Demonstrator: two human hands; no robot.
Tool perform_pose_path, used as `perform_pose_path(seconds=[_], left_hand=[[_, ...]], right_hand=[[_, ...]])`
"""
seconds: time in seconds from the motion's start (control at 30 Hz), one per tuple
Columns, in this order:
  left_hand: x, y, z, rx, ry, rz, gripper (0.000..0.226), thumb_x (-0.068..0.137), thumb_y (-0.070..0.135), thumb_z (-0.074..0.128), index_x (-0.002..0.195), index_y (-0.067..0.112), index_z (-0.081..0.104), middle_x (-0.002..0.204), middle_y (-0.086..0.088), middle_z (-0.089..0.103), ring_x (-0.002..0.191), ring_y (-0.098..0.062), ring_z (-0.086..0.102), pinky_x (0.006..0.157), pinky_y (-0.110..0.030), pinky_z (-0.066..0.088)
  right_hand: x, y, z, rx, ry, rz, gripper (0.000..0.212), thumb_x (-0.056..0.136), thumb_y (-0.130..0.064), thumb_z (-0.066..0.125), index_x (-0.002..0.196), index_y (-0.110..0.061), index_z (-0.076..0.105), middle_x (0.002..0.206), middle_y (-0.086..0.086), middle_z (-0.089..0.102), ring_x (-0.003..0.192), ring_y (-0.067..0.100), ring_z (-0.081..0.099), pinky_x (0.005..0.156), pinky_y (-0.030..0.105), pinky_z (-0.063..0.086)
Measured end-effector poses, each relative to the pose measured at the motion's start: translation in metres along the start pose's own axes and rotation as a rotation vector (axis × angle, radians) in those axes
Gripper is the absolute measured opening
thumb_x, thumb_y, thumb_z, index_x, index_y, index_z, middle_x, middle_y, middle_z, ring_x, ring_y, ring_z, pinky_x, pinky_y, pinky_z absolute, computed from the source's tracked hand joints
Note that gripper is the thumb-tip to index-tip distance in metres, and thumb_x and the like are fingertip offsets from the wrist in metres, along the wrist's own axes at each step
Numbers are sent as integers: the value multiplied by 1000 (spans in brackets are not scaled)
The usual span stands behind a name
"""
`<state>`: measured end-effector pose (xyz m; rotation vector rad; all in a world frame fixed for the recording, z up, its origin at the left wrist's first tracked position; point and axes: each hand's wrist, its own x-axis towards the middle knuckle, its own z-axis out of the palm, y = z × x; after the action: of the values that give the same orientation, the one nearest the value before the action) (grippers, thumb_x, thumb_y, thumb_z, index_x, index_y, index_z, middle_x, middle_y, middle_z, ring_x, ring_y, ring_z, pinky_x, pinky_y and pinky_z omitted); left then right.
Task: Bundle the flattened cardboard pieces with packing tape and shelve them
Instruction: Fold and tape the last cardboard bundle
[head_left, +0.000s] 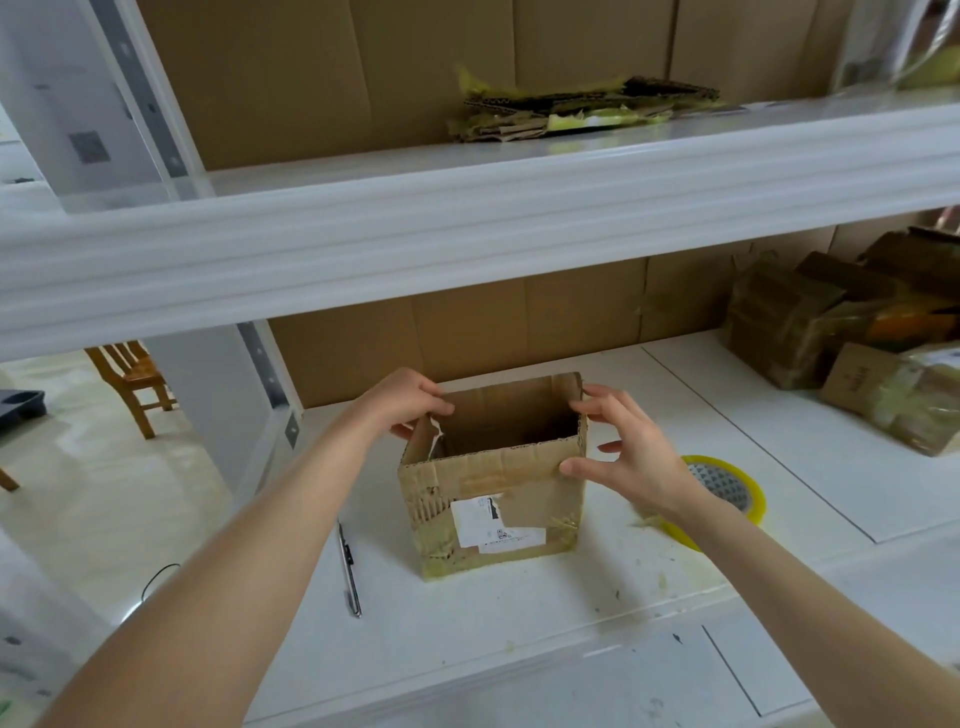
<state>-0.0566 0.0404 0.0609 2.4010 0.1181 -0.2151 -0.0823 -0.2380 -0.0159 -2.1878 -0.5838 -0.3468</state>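
Box (498, 499): upright, open-topped, middle of worktop (519, 623).
Left hand (410, 400): curled over left rim.
Right hand (631, 452): spread wide, fingertips touching right rim.
Tape roll (756, 499): flat, right of Box.

Box (493, 493) on shelf (571, 597); pen (349, 566) left, tape roll (727, 488) right.
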Motion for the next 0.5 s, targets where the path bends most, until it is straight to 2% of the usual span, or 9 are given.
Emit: perform_pose_path(seconds=[0.07,0.13,0.2,0.23,0.27,0.33,0.37,0.43,0.5], left_hand=[[4,-5,3,-112,45,-72,32,88,26,67,119,18,64,104,4,60,91,-15,54,62,-25,42],[4,-12,4,-312,73,-176,23,84,27,71,104,16,68,97,0,65,86,-18,57,64,-29,45],[0,-17,7,-482,105,-207,20,83,31,72,96,17,68,89,0,66,92,-21,59,83,-35,49],[-3,-19,9,-540,132,-183,21,83,36,71,96,20,67,92,2,64,99,-21,57,91,-37,46],[-7,-19,11,-602,177,-146,27,83,43,69,100,22,64,97,4,62,104,-19,54,91,-36,44],[-22,-22,17,-753,291,-75,44,78,53,67,109,24,59,102,6,61,101,-15,55,79,-28,43],[-34,-26,19,-832,325,-24,50,74,55,67,110,21,61,97,6,62,97,-16,58,77,-26,44],[-56,-45,26,-915,343,147,56,68,59,66,105,16,65,90,4,67,98,-19,62,85,-30,47],[-73,-67,35,-835,263,341,69,67,71,65,113,20,63,108,4,69,111,-17,61,96,-34,46]], right_hand=[[-2,-1,-1,-9,-13,-22,62,75,-43,77,129,-31,51,141,-19,33,114,2,44,79,12,47],[-3,0,-2,-18,-42,-32,59,78,-44,74,130,-39,47,141,-23,31,116,-1,42,79,9,44],[-3,0,-1,-45,-92,-62,55,83,-45,68,132,-46,43,143,-28,28,121,-5,38,84,10,41],[-2,0,2,-74,-117,-76,52,87,-45,64,134,-47,42,145,-29,29,122,-7,36,88,13,40],[-1,1,5,-108,-138,-72,47,90,-45,59,134,-46,43,143,-27,35,122,-5,37,90,17,41],[0,2,10,-140,-176,-10,36,92,-48,52,128,-45,47,124,-23,50,111,1,45,84,22,43],[0,3,12,-122,-182,18,32,93,-50,51,124,-43,50,115,-22,51,103,1,47,80,20,42],[-2,4,11,-39,-183,40,23,92,-49,52,113,-43,57,105,-25,54,97,0,50,75,12,40],[-3,5,9,72,-209,42,12,91,-46,55,101,-48,62,107,-30,57,104,-1,53,78,6,40]])
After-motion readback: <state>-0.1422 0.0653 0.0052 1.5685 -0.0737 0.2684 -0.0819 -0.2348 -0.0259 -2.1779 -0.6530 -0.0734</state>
